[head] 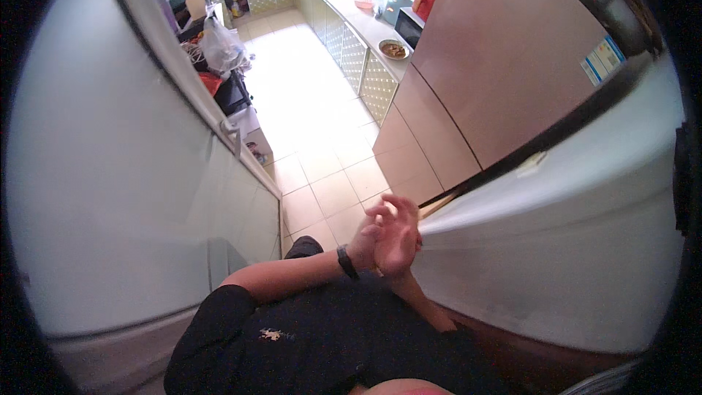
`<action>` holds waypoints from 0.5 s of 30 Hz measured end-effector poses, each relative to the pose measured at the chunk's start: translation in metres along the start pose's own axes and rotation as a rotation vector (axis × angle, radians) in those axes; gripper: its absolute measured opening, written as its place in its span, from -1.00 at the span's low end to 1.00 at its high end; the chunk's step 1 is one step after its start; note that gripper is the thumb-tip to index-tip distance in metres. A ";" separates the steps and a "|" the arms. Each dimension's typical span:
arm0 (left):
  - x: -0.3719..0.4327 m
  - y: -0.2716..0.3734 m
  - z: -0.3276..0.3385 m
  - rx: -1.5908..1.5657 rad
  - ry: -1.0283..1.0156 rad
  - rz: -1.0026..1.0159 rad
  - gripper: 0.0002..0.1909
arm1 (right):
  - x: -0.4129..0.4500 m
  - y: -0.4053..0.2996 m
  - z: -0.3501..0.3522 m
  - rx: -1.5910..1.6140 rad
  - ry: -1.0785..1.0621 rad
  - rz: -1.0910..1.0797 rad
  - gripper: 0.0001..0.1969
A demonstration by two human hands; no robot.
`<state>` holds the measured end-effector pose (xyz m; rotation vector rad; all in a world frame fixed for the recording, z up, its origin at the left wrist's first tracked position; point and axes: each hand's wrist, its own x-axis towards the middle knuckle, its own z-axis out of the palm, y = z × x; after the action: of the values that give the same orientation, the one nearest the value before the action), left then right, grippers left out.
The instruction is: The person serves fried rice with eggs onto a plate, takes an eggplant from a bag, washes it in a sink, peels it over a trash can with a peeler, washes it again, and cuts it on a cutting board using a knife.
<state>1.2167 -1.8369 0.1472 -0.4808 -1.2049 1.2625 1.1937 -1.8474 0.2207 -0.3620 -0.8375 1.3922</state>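
My left hand [363, 242], with a black band [347, 262] at its wrist, meets my right hand [397, 238] in front of my chest. The two hands touch and overlap. My right palm faces up, its fingers loosely bent and apart, and nothing shows in it. Much of my left hand is hidden behind the right, so its grip cannot be made out. Both hands are in the doorway, above the tiled floor [329, 186] and close to the white panel [521, 263] on the right.
A frosted glass door [109, 148] with a handle [230, 134] stands left. Right ahead is a pinkish refrigerator [482, 60]. Beyond it, a counter [356, 16] carries a bowl of food [394, 49], a microwave [408, 27] and a pink basket [363, 1]. A plastic bag [222, 49] hangs left.
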 end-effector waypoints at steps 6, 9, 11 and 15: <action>0.090 0.023 0.027 0.834 0.652 -0.867 -0.75 | 0.061 0.018 -0.052 -1.241 -0.011 -0.777 -0.59; 0.149 0.048 0.031 1.122 0.686 -1.078 -0.70 | 0.106 0.024 -0.056 -1.454 -0.053 -0.816 -0.59; 0.190 0.063 0.031 1.288 0.648 -1.092 -0.66 | 0.150 0.040 -0.079 -1.565 -0.113 -0.907 -0.56; 0.270 0.088 0.042 1.712 0.469 -1.043 -0.57 | 0.235 0.088 -0.097 -1.478 0.124 -0.966 -0.38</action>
<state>1.0994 -1.5805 0.2024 0.9687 0.3230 0.7422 1.1889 -1.5836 0.1674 -0.9570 -1.5430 -0.3282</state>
